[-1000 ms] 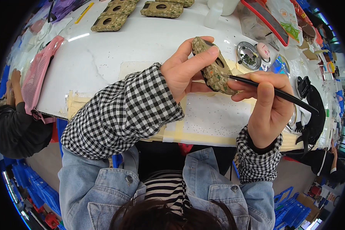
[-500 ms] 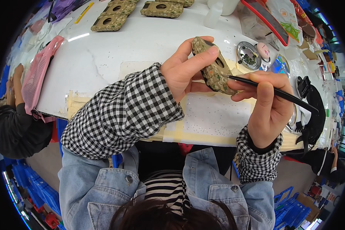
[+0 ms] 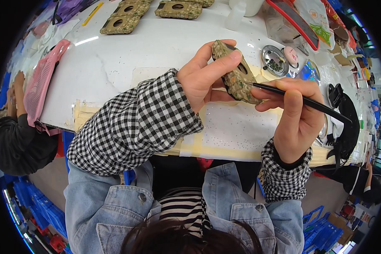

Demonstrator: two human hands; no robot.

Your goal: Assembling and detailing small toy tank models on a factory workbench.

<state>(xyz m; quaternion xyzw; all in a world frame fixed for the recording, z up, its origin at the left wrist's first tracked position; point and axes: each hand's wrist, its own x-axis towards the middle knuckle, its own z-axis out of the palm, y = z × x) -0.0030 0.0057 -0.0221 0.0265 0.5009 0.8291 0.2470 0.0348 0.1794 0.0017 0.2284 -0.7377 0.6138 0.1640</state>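
A camouflage-patterned toy vehicle shell (image 3: 238, 80) with a round opening is tilted up over the table. My left hand (image 3: 207, 76) grips it, the thumb across its upper part and the fingers behind. Black tweezers (image 3: 305, 100) lie between the thumb and fingers of my right hand (image 3: 299, 112). Their tips touch, or nearly touch, the shell's lower side face; whether they hold a tiny piece I cannot make out. Below both hands, a white sheet (image 3: 230, 131) dotted with tiny dark specks is taped to the table.
Several matching camouflage shells (image 3: 178, 10) sit at the far side. A round metal dish (image 3: 274, 60) holds small dark green bits. Past it stand a red-edged device (image 3: 293, 23) and a translucent bottle (image 3: 236, 17). A pink mesh basket (image 3: 44, 80) is at left, near another person's arms.
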